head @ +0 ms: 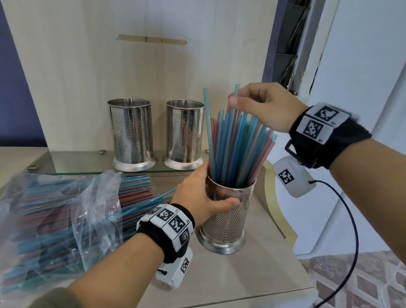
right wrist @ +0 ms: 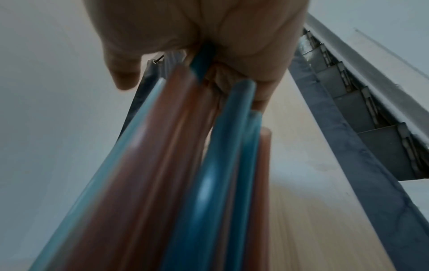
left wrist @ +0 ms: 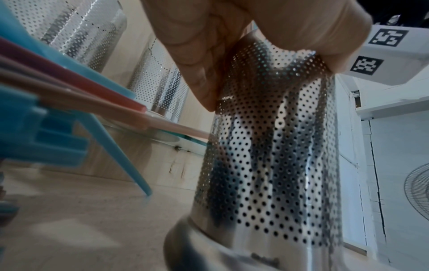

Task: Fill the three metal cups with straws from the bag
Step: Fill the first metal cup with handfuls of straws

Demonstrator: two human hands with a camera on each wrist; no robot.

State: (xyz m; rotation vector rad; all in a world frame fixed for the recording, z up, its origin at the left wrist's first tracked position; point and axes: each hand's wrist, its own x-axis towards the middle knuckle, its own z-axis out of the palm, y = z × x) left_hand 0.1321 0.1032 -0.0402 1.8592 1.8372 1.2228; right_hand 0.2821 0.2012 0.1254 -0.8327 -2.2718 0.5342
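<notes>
A perforated metal cup stands on the wooden counter, packed with several blue and pink straws. My left hand grips its upper wall, thumb across the front. Above it, my right hand pinches the top of one blue straw that stands higher than the rest. Two more metal cups stand on a glass shelf behind, with no straws showing in them. The clear plastic bag of straws lies at the left, its open end toward the cups.
Loose straw ends stick out of the bag close to my left wrist. A glass shelf runs along the back panel. The counter's right edge drops to a patterned floor. A black cable hangs from my right wrist.
</notes>
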